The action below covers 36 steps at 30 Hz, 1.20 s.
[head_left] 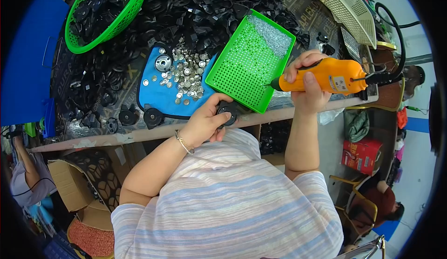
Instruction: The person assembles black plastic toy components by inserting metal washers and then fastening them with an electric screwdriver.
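Note:
Near the table's front edge, my left hand (205, 120) is closed around a black round plastic part (228, 112), thumb on top. My right hand (308, 87) grips an orange electric screwdriver (342, 74) lying sideways, its tip pointing left over the edge of a green perforated tray (233, 80). The tip is apart from the black part. Small silver screws (274, 38) are heaped in the far right corner of that tray. On a blue cloth (156, 94) left of it lie many small round metal pieces (188, 80) and one larger metal disc (163, 63).
A heap of black plastic parts (195, 7) covers the table's far side. A green basket (135, 14) of them stands far left, a beige basket (347, 10) far right. The screwdriver's black cable (401, 40) arcs up at right. Other people (379, 201) sit at both sides.

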Tool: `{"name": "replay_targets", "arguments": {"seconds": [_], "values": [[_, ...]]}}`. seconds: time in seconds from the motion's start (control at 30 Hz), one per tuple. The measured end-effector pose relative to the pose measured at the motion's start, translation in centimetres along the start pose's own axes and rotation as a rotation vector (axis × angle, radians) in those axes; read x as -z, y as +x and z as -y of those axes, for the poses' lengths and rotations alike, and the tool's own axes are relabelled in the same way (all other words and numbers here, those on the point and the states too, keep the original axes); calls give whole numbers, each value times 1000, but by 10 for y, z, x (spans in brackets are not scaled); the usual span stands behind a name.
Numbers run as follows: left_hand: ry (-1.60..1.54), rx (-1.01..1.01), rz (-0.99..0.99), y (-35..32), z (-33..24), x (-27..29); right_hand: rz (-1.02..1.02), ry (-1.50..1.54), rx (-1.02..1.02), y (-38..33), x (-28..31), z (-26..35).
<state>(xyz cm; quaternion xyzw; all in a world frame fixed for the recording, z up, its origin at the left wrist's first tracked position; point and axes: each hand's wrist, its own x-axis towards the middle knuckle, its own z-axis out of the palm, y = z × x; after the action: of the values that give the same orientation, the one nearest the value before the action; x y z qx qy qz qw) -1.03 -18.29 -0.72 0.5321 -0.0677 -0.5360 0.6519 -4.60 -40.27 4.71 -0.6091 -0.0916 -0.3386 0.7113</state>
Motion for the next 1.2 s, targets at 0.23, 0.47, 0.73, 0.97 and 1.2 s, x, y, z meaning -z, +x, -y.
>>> {"name": "replay_targets", "arguments": {"seconds": [0.23,0.47,0.73,0.97,1.2], "values": [[23,31,34,-1,0,1,-9,87,3,-1,0,-2],[144,-72,72,-3,6,1,-50,49,11,2,-6,14],[164,-56,59,-2,7,2,224,217,-24,-10,-44,40],[248,-75,33,-4,4,2,288,227,-187,-22,-68,44],[192,-71,37,-2,10,3,335,185,-229,-26,-70,36]]}}
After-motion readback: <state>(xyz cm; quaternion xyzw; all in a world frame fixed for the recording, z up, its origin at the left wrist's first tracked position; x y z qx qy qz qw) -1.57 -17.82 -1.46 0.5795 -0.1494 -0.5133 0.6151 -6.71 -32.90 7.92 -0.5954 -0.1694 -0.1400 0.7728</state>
